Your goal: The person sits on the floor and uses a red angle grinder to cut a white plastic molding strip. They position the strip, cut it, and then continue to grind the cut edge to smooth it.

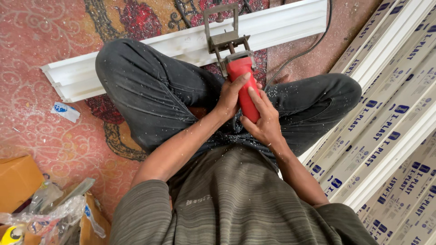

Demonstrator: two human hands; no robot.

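Note:
I sit cross-legged on a patterned carpet and hold a red power tool (pixel 245 86) with both hands. My left hand (pixel 231 95) grips its body from the left side. My right hand (pixel 263 120) wraps the lower end from the right. The tool's metal head and guide frame (pixel 225 38) rest on a long white plastic profile (pixel 136 56) that lies across the floor in front of my knees. White shavings are scattered over my dark trousers and forearms.
Wrapped white profiles with blue print (pixel 390 118) are stacked along the right. A black cable (pixel 309 47) runs from the tool to the upper right. A cardboard box (pixel 18 181) and plastic bags (pixel 54 208) sit at lower left. A small packet (pixel 66 111) lies on the carpet.

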